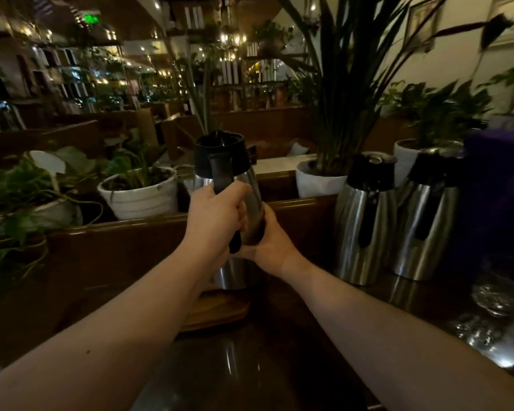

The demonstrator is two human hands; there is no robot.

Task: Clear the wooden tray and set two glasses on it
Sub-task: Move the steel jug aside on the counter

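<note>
Head view: the clearing step is in hand. The left hand [212, 216] is curled tight round the black handle of a tall brushed-steel thermos jug with a black lid [231, 185], fingers pressed together. The right hand [266, 243] cups the jug's body from its 4 o'clock side, fingers wrapped out of sight behind the steel.

The oval wooden tray [220, 311] lies on the dark glossy counter [250, 369] directly below the jug; whether the jug's base touches the tray or hangs just clear I cannot tell.

Two more steel jugs [365, 221] stand at 3 o'clock, well apart from the tray. Clear glasses [487, 298], blurred, sit at 4 o'clock.

Next, I judge, the jug wants a steady carry to bare counter, perhaps beside the other two; then the glasses are to be fetched.
</note>
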